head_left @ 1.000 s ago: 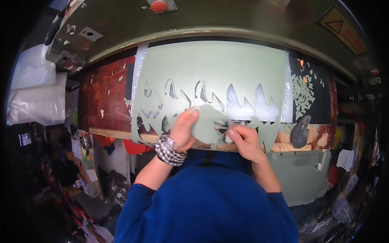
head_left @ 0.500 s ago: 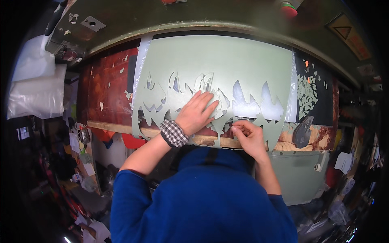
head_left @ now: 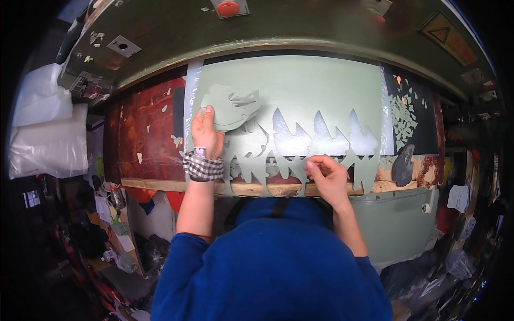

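Curved pale green cut-out pieces (head_left: 227, 109) are gripped in my left hand (head_left: 206, 131), raised over the left part of a pale green sheet (head_left: 316, 80). My left thumb lies on top of the pieces; how many there are I cannot tell. Tooth-shaped holes run along the sheet's near part, and whitish plastic film (head_left: 292, 140) shows through them. My right hand (head_left: 327, 177) is closed in a pinch by the sheet's jagged near edge. Whatever its fingers hold, if anything, is too small to make out.
Small green scraps (head_left: 402, 120) lie heaped on a black mat at the right. Near them rests a dark grey curved block (head_left: 402, 167). A green machine beam (head_left: 300, 27) with a red button (head_left: 228, 8) spans the far side. Clear plastic bags (head_left: 45, 139) are at the left.
My left hand has lifted cut-out pieces off the sheet and carried them left and away from me. The sheet's left holes now lie bare. My right hand has barely moved.
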A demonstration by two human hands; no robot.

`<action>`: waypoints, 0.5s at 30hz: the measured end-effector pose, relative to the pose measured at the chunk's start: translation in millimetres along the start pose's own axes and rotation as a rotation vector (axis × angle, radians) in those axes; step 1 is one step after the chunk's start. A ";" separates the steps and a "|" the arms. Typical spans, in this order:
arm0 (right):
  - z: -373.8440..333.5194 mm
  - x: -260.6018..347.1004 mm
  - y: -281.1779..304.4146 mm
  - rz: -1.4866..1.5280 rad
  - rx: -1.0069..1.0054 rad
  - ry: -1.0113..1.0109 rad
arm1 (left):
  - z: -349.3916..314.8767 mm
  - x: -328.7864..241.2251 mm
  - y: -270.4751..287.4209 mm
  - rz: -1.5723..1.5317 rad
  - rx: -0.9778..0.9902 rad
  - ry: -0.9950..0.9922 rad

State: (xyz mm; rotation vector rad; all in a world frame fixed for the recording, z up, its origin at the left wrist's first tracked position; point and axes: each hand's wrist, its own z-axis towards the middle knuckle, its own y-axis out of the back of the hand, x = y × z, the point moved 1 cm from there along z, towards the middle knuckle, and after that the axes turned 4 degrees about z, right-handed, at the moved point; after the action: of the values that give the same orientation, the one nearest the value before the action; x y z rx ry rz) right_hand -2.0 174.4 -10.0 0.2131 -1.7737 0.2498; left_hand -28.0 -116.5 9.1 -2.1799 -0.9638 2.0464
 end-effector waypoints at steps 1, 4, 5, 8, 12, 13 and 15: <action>2.1 -0.2 -7.0 0.014 -0.002 0.000 | 0.8 -5.6 6.7 0.021 0.005 0.046; 7.0 2.4 -27.9 0.006 0.017 -0.005 | -5.1 -15.0 18.6 -0.116 0.132 0.070; 8.5 3.7 -34.0 -0.001 0.023 -0.003 | -7.2 -17.4 21.9 -0.119 0.137 0.087; 13.0 6.9 -48.0 -0.260 0.002 0.091 | -12.6 -22.5 27.6 -0.212 0.175 0.100; 13.6 9.4 -58.9 -0.737 -0.090 0.459 | -13.1 -25.5 28.8 -0.251 0.135 0.146; 13.0 8.5 -60.8 -0.754 -0.085 0.447 | -12.5 -25.4 28.3 -0.231 0.154 0.148; 10.3 6.7 -64.2 -0.789 -0.079 0.427 | -11.2 -24.0 28.7 -0.213 0.122 0.193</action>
State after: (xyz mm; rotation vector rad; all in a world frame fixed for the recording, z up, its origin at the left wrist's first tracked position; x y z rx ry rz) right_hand 4.8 109.8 -2.1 0.7211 -1.1643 -0.3244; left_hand -4.7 -145.5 21.0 -2.0664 -0.9733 1.7191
